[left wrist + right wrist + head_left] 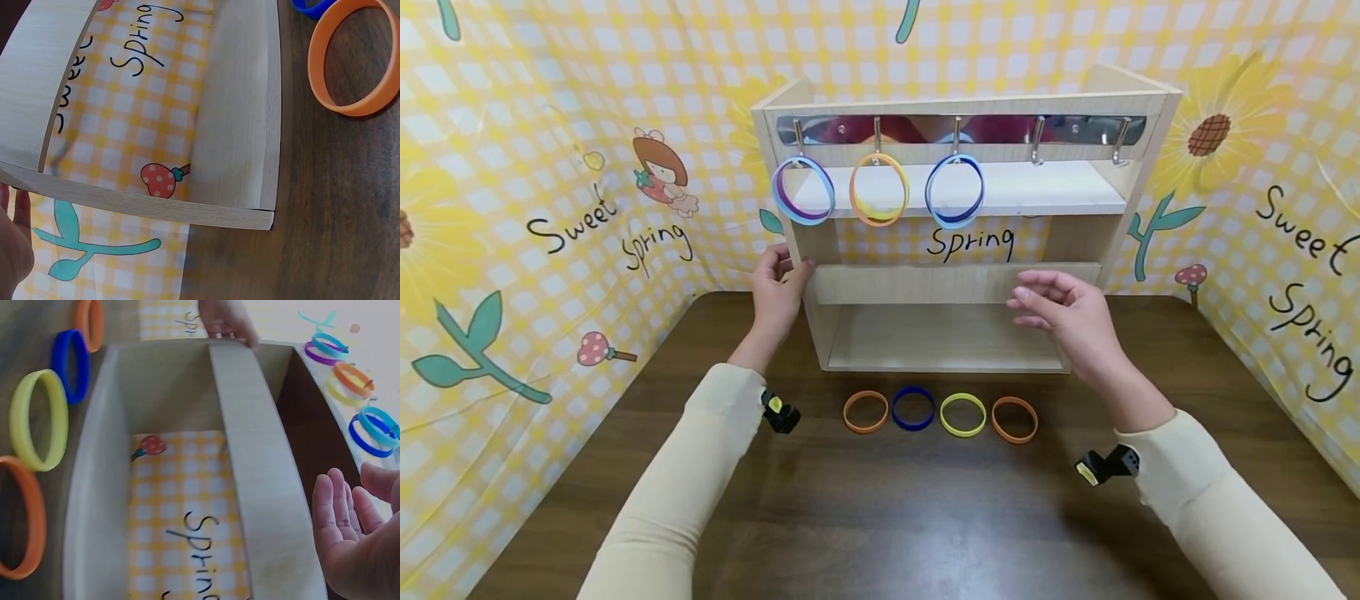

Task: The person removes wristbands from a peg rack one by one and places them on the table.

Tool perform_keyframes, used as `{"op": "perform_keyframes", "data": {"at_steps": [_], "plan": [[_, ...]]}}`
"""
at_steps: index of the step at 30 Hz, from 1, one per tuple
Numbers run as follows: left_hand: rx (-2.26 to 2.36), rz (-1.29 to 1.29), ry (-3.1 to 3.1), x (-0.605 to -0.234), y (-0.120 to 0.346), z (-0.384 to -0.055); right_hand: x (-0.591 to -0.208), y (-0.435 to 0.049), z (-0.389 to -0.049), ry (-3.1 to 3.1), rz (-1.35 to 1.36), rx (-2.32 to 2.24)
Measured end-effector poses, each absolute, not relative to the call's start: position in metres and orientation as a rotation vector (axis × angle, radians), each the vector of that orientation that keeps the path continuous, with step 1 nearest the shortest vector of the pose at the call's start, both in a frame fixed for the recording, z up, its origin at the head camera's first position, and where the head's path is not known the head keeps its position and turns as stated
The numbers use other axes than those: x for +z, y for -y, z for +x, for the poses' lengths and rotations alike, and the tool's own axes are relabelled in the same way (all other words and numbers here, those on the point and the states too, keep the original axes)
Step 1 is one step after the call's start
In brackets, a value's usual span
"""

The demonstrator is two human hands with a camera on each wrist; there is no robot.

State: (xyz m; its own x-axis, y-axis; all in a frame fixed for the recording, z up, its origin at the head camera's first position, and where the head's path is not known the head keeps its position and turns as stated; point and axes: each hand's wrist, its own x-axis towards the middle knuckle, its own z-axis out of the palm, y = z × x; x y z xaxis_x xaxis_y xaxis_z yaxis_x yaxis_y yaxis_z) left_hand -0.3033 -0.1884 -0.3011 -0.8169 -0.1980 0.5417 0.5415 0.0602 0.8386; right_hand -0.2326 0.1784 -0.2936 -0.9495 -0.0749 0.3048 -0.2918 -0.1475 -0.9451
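A pale wooden shelf rack (955, 285) stands on the table. My left hand (780, 287) holds its left side panel, thumb at the front edge and some fingers hidden behind. Held in front of the rack's right half, my right hand (1067, 321) has relaxed fingers and nothing in them. Wristbands hang in pairs on three hooks: a light blue one (828, 183) with a purple one, an orange one (853, 196) with a yellow one, and a dark blue one (981, 179) with a light blue one.
In a row before the rack lie a left orange wristband (847, 419), a blue wristband (895, 419), a yellow wristband (943, 422) and a right orange wristband (996, 425). Two more hooks (1037, 142) are on the right of the metal strip. Checked cloth (715, 50) surrounds the dark table (880, 517).
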Motion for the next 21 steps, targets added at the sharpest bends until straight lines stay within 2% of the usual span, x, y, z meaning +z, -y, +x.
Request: {"op": "perform_keyframes", "data": {"at_steps": [21], "plan": [[-1.827, -0.337, 1.824, -0.301, 0.189, -0.302, -0.251, -0.134, -0.253, 1.710, 0.463, 2.286]]}}
